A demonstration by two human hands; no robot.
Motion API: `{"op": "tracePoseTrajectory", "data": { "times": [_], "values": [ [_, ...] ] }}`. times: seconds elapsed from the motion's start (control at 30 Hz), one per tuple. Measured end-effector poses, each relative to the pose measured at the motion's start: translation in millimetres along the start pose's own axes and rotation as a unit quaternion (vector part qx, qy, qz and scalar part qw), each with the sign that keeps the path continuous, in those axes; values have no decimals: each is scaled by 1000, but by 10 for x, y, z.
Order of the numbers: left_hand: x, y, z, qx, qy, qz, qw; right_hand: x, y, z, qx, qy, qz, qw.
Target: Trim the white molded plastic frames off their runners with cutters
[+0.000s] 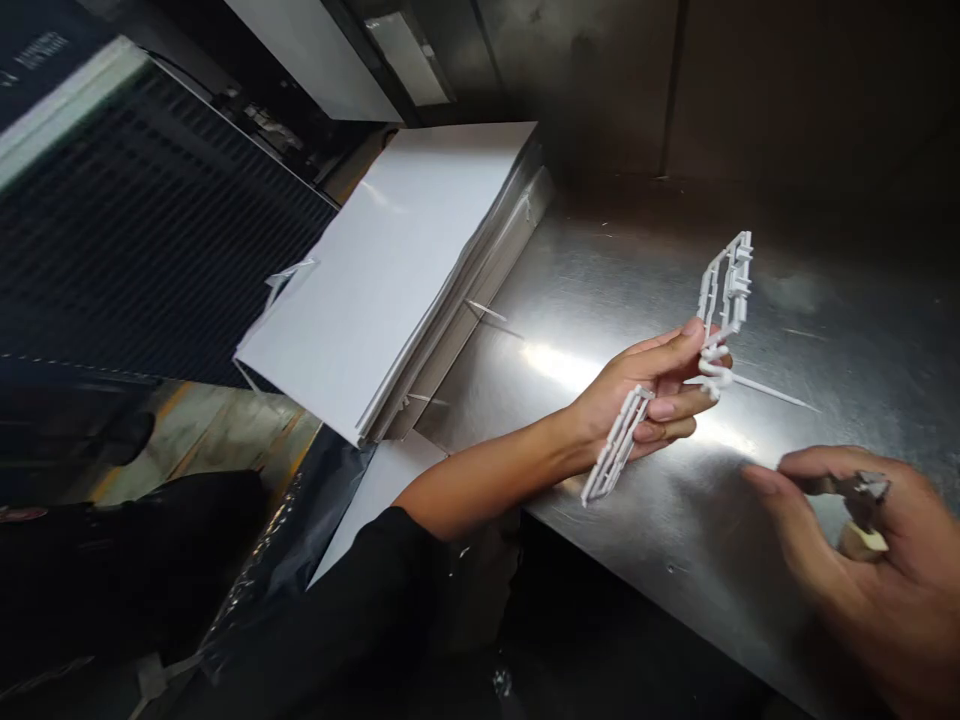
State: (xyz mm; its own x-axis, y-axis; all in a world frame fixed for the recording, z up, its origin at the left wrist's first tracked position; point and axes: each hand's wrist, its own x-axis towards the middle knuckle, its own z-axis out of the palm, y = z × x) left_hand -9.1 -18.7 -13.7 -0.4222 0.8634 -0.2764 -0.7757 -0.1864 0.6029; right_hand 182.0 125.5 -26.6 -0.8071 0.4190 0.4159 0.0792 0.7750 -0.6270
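My left hand (651, 390) reaches over the steel table (637, 270) and grips a white plastic moulded frame (726, 290) of small parts, thumb on top and fingers under it. One end of the frame sticks up to the right and the other hangs down past my palm. My right hand (855, 560) sits at the lower right with its fingers curled round a small metal cutting tool (862, 490) with a pale handle end. The two hands are apart, the tool a short way below the frame.
A stack of white sheets (390, 270) lies tilted on the table's left end, overhanging the edge. A thin white plastic sliver (772, 392) lies on the steel by my left hand. A dark grilled machine panel (135, 220) stands at left, with floor below.
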Motion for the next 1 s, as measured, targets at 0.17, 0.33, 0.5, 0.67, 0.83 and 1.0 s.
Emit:
{"op": "tracePoseTrajectory", "data": {
  "times": [0.17, 0.33, 0.5, 0.67, 0.83, 1.0],
  "values": [
    [-15, -181, 67, 102, -18, 49, 993, 52, -144, 52, 38, 47, 55, 997],
    [-4, -227, 93, 164, -33, 32, 985, 147, -94, -14, 108, 90, 133, 981],
    [-18, -202, 68, 192, 4, 50, 980, 193, -81, -83, 175, 90, 173, 965],
    [-46, -190, 15, 236, 71, 108, 963, 213, 18, -175, 148, 92, 194, 965],
    [-76, -150, 19, 281, 98, 190, 936, 159, 150, -179, 173, 34, 128, 976],
    [-91, -115, 11, 292, 113, 221, 924, 63, 197, -125, 166, -69, 141, 974]
  ]
}}
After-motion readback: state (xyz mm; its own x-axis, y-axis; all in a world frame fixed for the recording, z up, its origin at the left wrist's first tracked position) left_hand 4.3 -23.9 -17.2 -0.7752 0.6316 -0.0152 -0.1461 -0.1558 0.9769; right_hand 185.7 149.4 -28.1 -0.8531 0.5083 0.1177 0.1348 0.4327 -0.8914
